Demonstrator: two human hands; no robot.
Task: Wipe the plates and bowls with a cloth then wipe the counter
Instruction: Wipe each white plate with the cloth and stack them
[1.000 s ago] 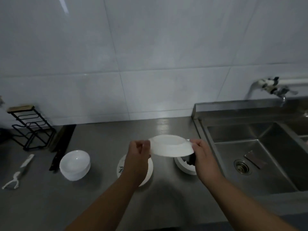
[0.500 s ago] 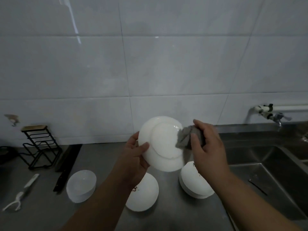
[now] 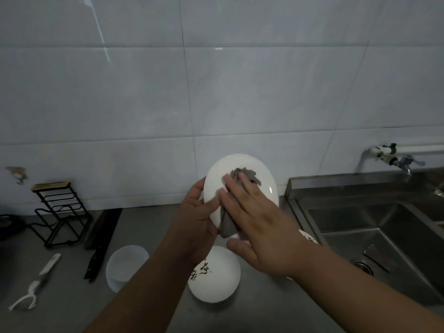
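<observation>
Head view: the plate is held up off the bench, in front of the wall tiles, tipped nearly upright with one face toward the person. The left hand grips its left rim, thumb on the near face, the other fingers hidden behind. The right hand lies flat on that face with straight fingers, pressing the grey cloth against it. The cloth is sandwiched between palm and plate, with a crumpled edge showing past the fingertips and a fold hanging below the palm.

The bare white of the plate lies up and to the right of the fingertips — the side away from the gripping hand. Judging from that, the coming stroke wants to sweep that way, while the left hand braces the opposite rim.
</observation>
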